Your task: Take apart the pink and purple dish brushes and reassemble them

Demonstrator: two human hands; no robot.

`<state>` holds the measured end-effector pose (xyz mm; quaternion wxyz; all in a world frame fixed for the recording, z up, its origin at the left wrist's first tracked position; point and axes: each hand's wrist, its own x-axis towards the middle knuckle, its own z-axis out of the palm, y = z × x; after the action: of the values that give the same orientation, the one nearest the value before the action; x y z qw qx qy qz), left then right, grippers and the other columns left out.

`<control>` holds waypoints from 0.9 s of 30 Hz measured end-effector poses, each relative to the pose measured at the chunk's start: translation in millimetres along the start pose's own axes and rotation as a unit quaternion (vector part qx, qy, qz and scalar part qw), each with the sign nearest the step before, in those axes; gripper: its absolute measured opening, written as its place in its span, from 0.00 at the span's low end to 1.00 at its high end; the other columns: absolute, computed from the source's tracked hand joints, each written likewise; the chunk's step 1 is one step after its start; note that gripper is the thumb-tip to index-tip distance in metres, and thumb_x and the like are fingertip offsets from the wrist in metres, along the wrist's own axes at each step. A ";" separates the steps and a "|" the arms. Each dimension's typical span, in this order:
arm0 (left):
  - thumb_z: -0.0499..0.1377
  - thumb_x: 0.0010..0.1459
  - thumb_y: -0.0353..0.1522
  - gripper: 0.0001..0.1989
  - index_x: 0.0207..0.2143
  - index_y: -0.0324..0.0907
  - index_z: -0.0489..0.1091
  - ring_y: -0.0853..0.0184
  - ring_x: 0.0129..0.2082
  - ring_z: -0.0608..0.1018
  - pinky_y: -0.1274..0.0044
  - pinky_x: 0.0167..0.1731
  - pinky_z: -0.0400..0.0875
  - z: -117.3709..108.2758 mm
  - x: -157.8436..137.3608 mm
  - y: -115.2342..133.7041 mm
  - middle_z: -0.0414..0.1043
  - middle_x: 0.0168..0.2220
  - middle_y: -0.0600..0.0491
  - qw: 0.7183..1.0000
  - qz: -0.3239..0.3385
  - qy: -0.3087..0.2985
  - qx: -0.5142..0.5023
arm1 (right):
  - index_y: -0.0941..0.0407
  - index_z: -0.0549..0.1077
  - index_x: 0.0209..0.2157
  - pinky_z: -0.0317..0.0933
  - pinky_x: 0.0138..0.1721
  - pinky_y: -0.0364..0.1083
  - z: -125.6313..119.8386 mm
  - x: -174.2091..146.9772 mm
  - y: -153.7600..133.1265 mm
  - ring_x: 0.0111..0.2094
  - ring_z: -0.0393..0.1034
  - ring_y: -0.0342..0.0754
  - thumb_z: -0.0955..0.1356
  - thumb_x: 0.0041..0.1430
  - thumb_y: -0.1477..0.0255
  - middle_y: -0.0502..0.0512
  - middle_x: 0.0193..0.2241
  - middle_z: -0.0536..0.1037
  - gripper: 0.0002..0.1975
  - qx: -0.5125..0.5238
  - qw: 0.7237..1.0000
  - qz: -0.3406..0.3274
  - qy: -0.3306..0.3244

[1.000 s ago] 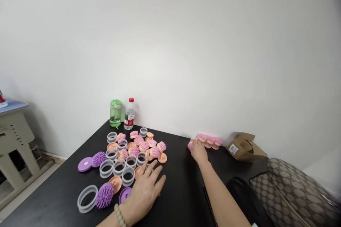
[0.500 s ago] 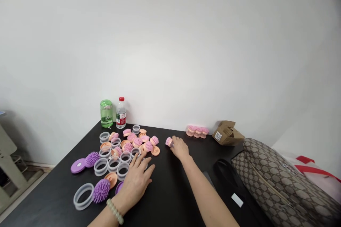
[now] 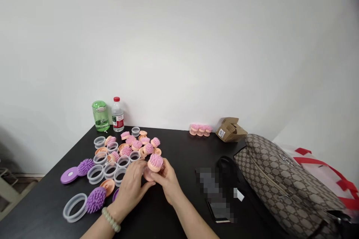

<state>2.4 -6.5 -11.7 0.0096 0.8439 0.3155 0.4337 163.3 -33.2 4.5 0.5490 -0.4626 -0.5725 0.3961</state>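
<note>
In front of me a small scrubbing brush head (image 3: 155,163) with pink bristles and a peach base is held upright, bristles up. My right hand (image 3: 167,180) closes on it from the right, thumb and fingers at its base. Just under it, a translucent plastic ring (image 3: 148,174) sits in the grip of my left hand (image 3: 134,182), partly covered by the fingers. Whether ring and brush head are joined, I cannot tell. Beside my left hand lie more clear rings (image 3: 109,170), pink brush heads (image 3: 125,151) and peach discs (image 3: 108,187).
Purple brushes (image 3: 96,199) and a large clear ring (image 3: 67,213) lie at the left. A green container (image 3: 101,116) and water bottle (image 3: 117,115) stand by the wall. Several pink brushes (image 3: 201,130), a cardboard box (image 3: 231,130) and a patterned bag (image 3: 280,179) are right.
My right hand has carried the pink brush head left and toward me. Both hands now meet around it, and my left hand has closed on a clear ring. The view has shifted slightly.
</note>
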 end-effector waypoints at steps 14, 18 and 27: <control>0.55 0.62 0.28 0.20 0.56 0.44 0.62 0.55 0.51 0.75 0.64 0.48 0.76 -13.7 8.2 20.8 0.69 0.51 0.43 0.997 -0.027 -0.011 -0.067 | 0.52 0.71 0.46 0.67 0.44 0.48 -8.5 -7.6 3.3 0.40 0.71 0.51 0.78 0.45 0.66 0.50 0.39 0.76 0.25 0.074 0.995 -0.046 0.045; 0.54 0.62 0.26 0.20 0.56 0.43 0.63 0.57 0.52 0.74 0.66 0.49 0.76 -13.5 8.0 20.0 0.67 0.52 0.43 0.996 -0.042 -0.009 -0.078 | 0.53 0.71 0.44 0.66 0.43 0.47 -11.3 -8.1 -0.6 0.39 0.71 0.50 0.74 0.53 0.61 0.52 0.38 0.76 0.19 0.064 0.996 -0.035 0.042; 0.60 0.63 0.33 0.15 0.52 0.46 0.65 0.57 0.50 0.76 0.66 0.48 0.76 -10.0 4.3 13.0 0.70 0.50 0.46 0.992 -0.060 -0.021 -0.109 | 0.53 0.72 0.42 0.65 0.38 0.45 -13.5 -11.2 -0.7 0.35 0.69 0.48 0.75 0.51 0.63 0.50 0.35 0.74 0.18 0.064 0.997 -0.036 0.014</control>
<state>3.7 -17.2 1.4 0.1342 0.8265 0.3161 0.4460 176.4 -45.0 3.4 0.5995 -0.4112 -0.5546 0.4049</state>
